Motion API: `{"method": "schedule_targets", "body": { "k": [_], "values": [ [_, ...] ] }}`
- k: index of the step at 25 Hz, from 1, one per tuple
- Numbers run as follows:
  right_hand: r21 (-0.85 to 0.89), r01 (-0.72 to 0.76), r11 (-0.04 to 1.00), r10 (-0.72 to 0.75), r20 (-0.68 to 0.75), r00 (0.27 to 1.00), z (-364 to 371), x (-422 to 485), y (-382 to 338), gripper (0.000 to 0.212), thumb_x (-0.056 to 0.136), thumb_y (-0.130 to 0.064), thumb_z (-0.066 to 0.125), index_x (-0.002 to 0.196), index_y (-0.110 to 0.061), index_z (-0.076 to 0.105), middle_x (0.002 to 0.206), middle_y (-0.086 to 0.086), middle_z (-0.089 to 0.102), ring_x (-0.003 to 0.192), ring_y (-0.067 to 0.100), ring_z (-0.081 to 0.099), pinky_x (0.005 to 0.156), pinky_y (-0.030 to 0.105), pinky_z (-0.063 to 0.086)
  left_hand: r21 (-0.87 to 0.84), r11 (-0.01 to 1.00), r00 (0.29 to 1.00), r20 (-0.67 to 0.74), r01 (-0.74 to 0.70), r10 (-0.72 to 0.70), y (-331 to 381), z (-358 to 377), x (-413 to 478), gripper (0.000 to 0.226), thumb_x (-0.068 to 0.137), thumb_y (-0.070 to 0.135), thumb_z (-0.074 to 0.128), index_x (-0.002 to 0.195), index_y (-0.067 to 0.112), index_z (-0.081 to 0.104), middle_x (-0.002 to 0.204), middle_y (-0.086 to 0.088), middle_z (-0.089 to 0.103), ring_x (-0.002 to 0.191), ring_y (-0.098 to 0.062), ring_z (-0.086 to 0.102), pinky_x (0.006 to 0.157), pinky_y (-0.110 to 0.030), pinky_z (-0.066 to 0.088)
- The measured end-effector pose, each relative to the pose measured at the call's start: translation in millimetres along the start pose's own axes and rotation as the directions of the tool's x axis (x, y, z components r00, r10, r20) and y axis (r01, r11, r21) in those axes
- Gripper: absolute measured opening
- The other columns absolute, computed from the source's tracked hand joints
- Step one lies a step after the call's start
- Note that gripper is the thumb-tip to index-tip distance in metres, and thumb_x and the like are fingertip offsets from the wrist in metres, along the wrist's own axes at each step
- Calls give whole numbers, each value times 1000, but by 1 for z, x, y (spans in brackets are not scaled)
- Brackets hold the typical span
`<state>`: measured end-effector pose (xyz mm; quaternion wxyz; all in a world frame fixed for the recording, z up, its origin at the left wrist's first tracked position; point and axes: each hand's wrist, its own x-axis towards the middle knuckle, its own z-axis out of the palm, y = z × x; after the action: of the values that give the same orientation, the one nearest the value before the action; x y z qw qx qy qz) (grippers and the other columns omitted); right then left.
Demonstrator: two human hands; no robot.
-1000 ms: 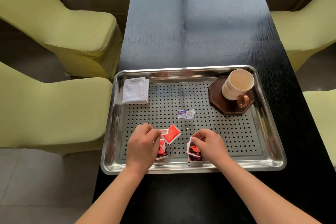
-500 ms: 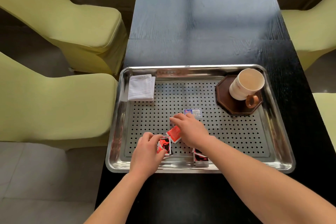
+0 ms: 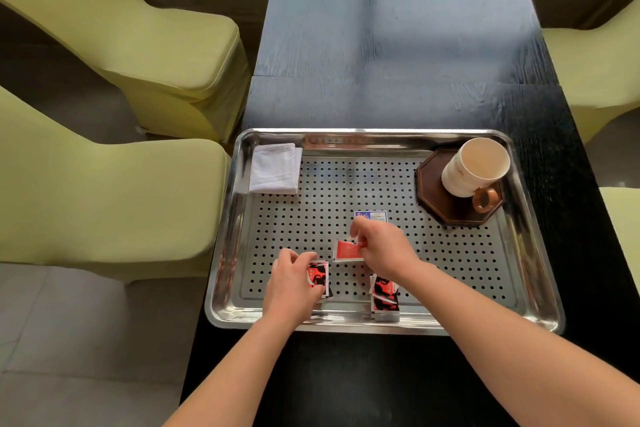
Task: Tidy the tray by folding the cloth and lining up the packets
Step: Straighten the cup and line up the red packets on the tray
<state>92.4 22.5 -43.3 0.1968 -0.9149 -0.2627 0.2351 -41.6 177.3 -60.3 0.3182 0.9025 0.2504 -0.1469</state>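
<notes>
On the metal tray (image 3: 533,253), the white cloth (image 3: 275,168) is seen already folded into a neat square in the far left corner, its edges roughly square with the tray's rim. The remaining work is judged to be the packets.

Near the front rim, left of centre, the left hand (image 3: 292,286) is curled over a red-and-black packet (image 3: 318,277), with thumb and fingertips closed on its left edge. That packet lies with its long axis running from near to far, and another seems to lie beneath it, though this cannot be told for certain.

Just right of it and a little farther in, a plain red packet (image 3: 346,250) is pinched at its upper right corner by the right hand (image 3: 382,248), whose fingers are drawn together around that corner. Its long axis runs left to right, so it is turned crosswise to the others; its far corner appears slightly lifted, though that is not certain. It lies between the two hands, and is already held by the right.

Beyond the right hand's knuckles, a blue-and-white packet (image 3: 372,216) lies partly hidden, well apart from the rest.

Under the right wrist, a small stack of red-and-black packets (image 3: 383,295) rests at the front rim, slightly fanned, long axes near to far.

Bringing the red packet into line is judged to call for a quarter turn and a short pull toward the front rim.

In the far right corner a cup (image 3: 476,166) stands on a dark coaster (image 3: 436,199).
</notes>
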Motion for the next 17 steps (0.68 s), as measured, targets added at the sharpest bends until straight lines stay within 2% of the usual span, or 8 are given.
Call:
{"method": "schedule_targets", "body": {
  "k": [2, 4, 8, 10, 12, 14, 17],
  "values": [
    [55, 52, 997, -52, -6, 999, -2, -12, 5, 29, 84, 5, 65, 97, -20, 72, 92, -7, 60, 84, 15, 59, 71, 31, 49, -25, 1000, 1000, -2, 8, -8, 0, -1, 1, 57, 82, 28, 74, 136, 31, 54, 114, 5, 42, 106, -12, 46, 86, -25, 45],
    [97, 118, 988, -124, 57, 991, -1, -23, 7, 25, 82, 7, 68, 88, -16, 75, 97, -5, 61, 86, 16, 60, 77, 37, 56, -48, 999, 1000, -1, 16, -16, -1, -1, 1, 57, 81, 27, 74, 135, 31, 55, 114, 5, 43, 106, -13, 46, 87, -25, 45],
    [94, 118, 988, -135, 191, 972, 4, -33, 11, 41, 82, 14, 56, 94, -18, 78, 123, -6, 65, 112, 15, 59, 95, 34, 52, -80, 996, 999, -16, 36, -37, -1, 0, 1, 58, 83, 23, 70, 138, 29, 54, 110, 5, 43, 106, -12, 44, 90, -25, 41],
    [69, 81, 994, -88, 100, 991, 7, -37, 13, 34, 82, 2, 57, 96, -23, 77, 122, -8, 66, 117, 14, 55, 100, 35, 47, -93, 995, 999, -21, 45, -47, 0, 1, 1, 59, 83, 21, 69, 139, 27, 53, 109, 5, 43, 107, -12, 43, 91, -25, 41],
    [-45, 54, 997, -53, 24, 998, 10, -41, 14, 24, 83, -25, 65, 106, -27, 72, 109, -9, 64, 108, 16, 52, 96, 37, 44, -103, 994, 999, -9, 47, -48, 1, 2, 1, 61, 82, 20, 69, 140, 26, 52, 110, 4, 43, 107, -12, 44, 90, -26, 42],
    [-220, 43, 975, -22, 93, 995, 19, -41, 13, 41, 81, -45, 68, 118, -30, 64, 108, -6, 59, 106, 19, 49, 92, 37, 40, -108, 993, 999, 15, 49, -47, 2, 1, 1, 65, 80, 18, 70, 141, 24, 51, 111, 3, 42, 108, -15, 48, 93, -29, 47],
    [-321, 3, 947, 32, 103, 994, 36, -40, 3, 43, 81, -50, 68, 118, -29, 60, 110, -5, 60, 106, 21, 48, 94, 38, 38, -104, 993, 997, 56, 62, -57, 4, -2, 1, 72, 74, 17, 75, 142, 23, 51, 112, 2, 41, 108, -18, 50, 97, -35, 50]
  ]
}}
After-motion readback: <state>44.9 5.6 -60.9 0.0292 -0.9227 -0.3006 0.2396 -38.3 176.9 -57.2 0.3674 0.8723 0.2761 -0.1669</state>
